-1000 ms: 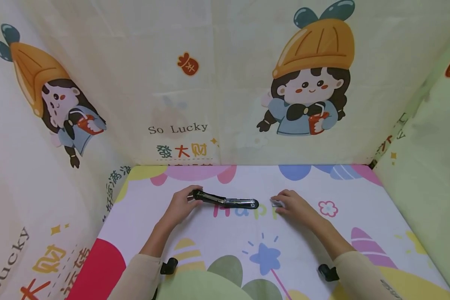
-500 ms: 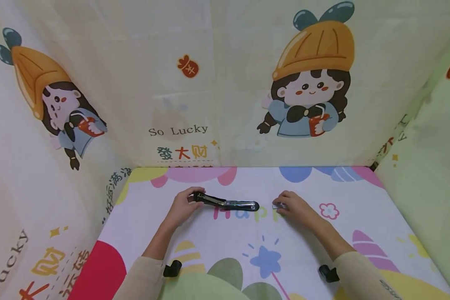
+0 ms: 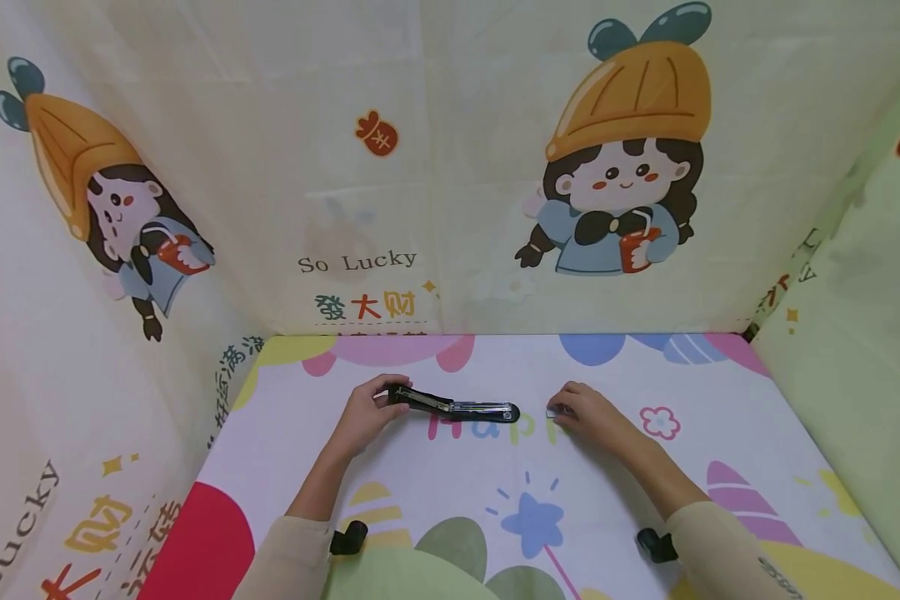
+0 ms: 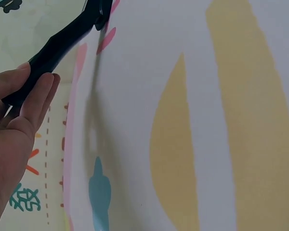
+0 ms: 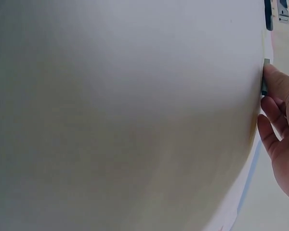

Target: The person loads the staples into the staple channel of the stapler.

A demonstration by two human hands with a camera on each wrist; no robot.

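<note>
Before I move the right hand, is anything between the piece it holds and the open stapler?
Nothing visible: the head view shows only printed tabletop between the small grey piece in the right hand and the black stapler. The left hand holds the stapler's opposite end, outside that gap.

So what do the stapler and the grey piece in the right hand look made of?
The stapler: shell probably smooth plastic, dark with soft sheen; inner channel likely polished metal, glinting silver. The grey piece: possibly smooth metal, from its colour and straight edges, though the right hand partly hides it.
</note>
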